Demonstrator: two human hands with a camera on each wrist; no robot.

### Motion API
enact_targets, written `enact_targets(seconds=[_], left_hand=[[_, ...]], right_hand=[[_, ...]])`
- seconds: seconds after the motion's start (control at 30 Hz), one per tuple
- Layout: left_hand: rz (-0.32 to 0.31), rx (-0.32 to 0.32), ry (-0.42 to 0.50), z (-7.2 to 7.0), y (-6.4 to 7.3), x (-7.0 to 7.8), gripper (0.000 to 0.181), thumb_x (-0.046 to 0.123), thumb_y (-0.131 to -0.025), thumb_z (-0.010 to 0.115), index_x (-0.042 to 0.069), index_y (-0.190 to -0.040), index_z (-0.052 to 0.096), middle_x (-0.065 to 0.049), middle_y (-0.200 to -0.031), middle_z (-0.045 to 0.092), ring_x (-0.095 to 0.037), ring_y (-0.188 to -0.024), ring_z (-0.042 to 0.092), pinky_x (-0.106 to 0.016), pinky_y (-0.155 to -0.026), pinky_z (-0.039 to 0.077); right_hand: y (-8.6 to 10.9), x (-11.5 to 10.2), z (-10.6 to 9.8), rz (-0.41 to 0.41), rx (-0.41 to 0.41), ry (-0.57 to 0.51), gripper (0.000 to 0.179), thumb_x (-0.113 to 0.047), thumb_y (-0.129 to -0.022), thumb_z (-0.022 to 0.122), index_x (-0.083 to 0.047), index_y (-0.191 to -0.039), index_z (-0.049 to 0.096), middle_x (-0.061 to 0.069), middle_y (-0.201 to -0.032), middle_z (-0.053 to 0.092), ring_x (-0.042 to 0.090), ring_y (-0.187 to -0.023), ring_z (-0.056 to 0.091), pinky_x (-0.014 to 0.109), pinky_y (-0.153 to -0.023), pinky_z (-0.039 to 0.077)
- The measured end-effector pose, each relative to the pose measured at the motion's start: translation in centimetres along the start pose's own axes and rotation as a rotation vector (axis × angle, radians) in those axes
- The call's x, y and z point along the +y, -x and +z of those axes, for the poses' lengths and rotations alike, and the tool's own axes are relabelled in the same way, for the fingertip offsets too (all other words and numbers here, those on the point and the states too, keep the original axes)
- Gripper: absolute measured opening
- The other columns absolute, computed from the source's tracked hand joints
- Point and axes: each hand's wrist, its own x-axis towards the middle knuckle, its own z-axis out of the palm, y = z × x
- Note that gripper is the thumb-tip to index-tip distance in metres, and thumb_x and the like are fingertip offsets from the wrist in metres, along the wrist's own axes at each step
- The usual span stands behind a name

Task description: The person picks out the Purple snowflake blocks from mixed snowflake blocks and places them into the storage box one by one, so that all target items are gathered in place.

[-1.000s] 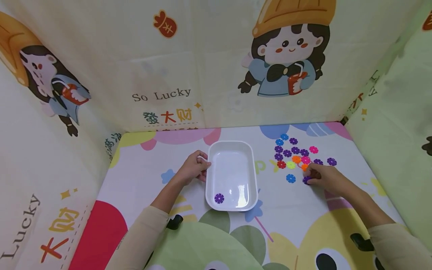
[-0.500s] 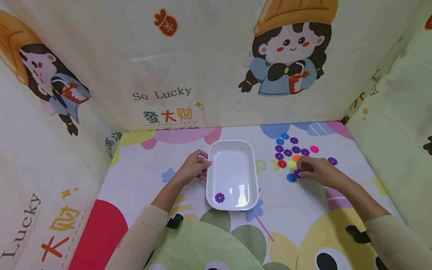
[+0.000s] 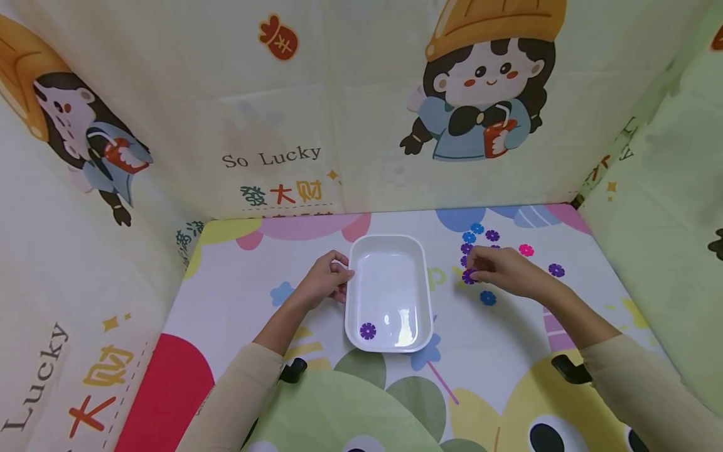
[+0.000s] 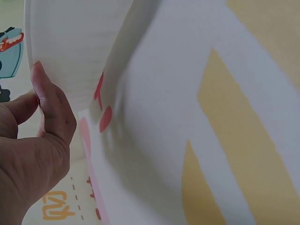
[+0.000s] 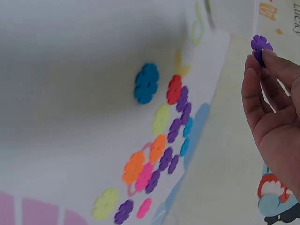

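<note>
My left hand grips the left rim of a white rectangular tray, thumb on one side and fingers on the other. Inside the tray, near its front left corner, lies a purple flower-shaped plastic disc. Between thumb and fingertips, my right hand pinches another purple flower-shaped disc, held up above the table to the right of the tray. Below and behind that hand are loose discs in several colours, such as a blue disc and a red disc; the hand hides many in the head view.
A pink disc and a purple disc lie at the right of the cluster. Yellow-green discs and orange discs show in the right wrist view. Printed cloth walls enclose the table's back and sides.
My right hand has lifted the purple disc from the table's right side and carried it left toward the tray. My left hand and the tray have stayed in place.
</note>
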Motion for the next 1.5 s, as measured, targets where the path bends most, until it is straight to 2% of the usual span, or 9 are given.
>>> enact_targets(seconds=[0.17, 0.33, 0.43, 0.53, 0.73, 1.07, 1.23, 1.5], left_hand=[[-0.003, 0.007, -0.011, 0.0, -0.1, -0.1, 0.031, 0.012, -0.1, 0.069, 0.007, -0.124, 0.051, -0.008, -0.082, 0.059, -0.018, -0.058, 0.06, -0.034, -0.051, 0.063], [-0.004, 0.009, -0.012, 0.1, 0.0, -0.1, 0.031, 0.011, -0.099, 0.069, 0.007, -0.124, 0.051, -0.008, -0.082, 0.058, -0.018, -0.058, 0.059, -0.034, -0.051, 0.063], [-0.002, 0.006, -0.003, 0.2, 0.0, -0.1, 0.031, 0.011, -0.099, 0.069, 0.007, -0.124, 0.051, -0.008, -0.082, 0.058, -0.018, -0.058, 0.059, -0.035, -0.051, 0.063], [-0.002, 0.007, -0.001, 0.1, 0.0, -0.2, 0.031, 0.011, -0.099, 0.069, 0.007, -0.124, 0.051, -0.008, -0.083, 0.058, -0.018, -0.058, 0.059, -0.034, -0.051, 0.063], [0.004, 0.006, 0.002, 0.0, 0.0, -0.1, 0.03, 0.011, -0.1, 0.069, 0.007, -0.124, 0.051, -0.008, -0.084, 0.058, -0.018, -0.059, 0.06, -0.035, -0.051, 0.063], [0.018, -0.009, -0.01, -0.2, -0.2, 0.4, 0.03, 0.011, -0.1, 0.068, 0.006, -0.124, 0.05, -0.008, -0.08, 0.058, -0.018, -0.059, 0.059, -0.035, -0.052, 0.064], [0.021, -0.015, -0.012, -0.3, -0.3, 0.4, 0.03, 0.01, -0.1, 0.068, 0.005, -0.124, 0.05, -0.007, -0.079, 0.058, -0.017, -0.058, 0.059, -0.036, -0.052, 0.064], [0.011, -0.022, 0.002, -0.2, -0.3, 0.0, 0.029, 0.01, -0.101, 0.066, 0.004, -0.124, 0.049, -0.007, -0.079, 0.058, -0.017, -0.058, 0.059, -0.037, -0.052, 0.064]], right_hand=[[-1.6, -1.5, 0.8, -0.029, -0.016, -0.042, 0.013, -0.013, -0.098, 0.072, -0.019, -0.105, 0.065, -0.003, -0.101, 0.072, 0.02, -0.091, 0.068, 0.024, -0.082, 0.065], [-2.7, -3.0, 1.5, -0.093, -0.032, -0.06, 0.011, -0.013, -0.099, 0.071, -0.018, -0.106, 0.065, -0.003, -0.101, 0.073, 0.016, -0.091, 0.068, 0.028, -0.085, 0.065], [-3.2, -3.7, 1.8, -0.118, -0.046, -0.079, 0.012, -0.013, -0.098, 0.071, -0.018, -0.107, 0.064, -0.002, -0.101, 0.072, 0.022, -0.09, 0.069, 0.028, -0.083, 0.065], [-3.8, -4.4, 2.2, -0.111, -0.06, -0.089, 0.013, -0.011, -0.098, 0.072, -0.018, -0.107, 0.064, -0.002, -0.1, 0.071, 0.026, -0.091, 0.07, 0.028, -0.082, 0.066], [-5.2, -5.9, 3.3, -0.122, -0.094, -0.073, 0.017, -0.012, -0.096, 0.074, -0.019, -0.109, 0.066, -0.002, -0.104, 0.073, 0.016, -0.094, 0.07, 0.031, -0.086, 0.066], [-7.1, -7.7, 6.2, -0.14, -0.13, -0.09, 0.016, -0.011, -0.096, 0.074, -0.018, -0.109, 0.068, -0.003, -0.105, 0.074, 0.014, -0.096, 0.07, 0.029, -0.089, 0.064], [-8.2, -8.4, 7.8, -0.158, -0.146, -0.092, 0.014, -0.011, -0.095, 0.075, -0.016, -0.106, 0.07, -0.003, -0.101, 0.074, 0.012, -0.091, 0.068, 0.026, -0.086, 0.064], [-9.5, -9.3, 10.3, -0.213, -0.156, -0.032, 0.008, -0.01, -0.095, 0.075, -0.015, -0.099, 0.071, -0.004, -0.093, 0.072, 0.01, -0.086, 0.063, 0.019, -0.078, 0.06]])
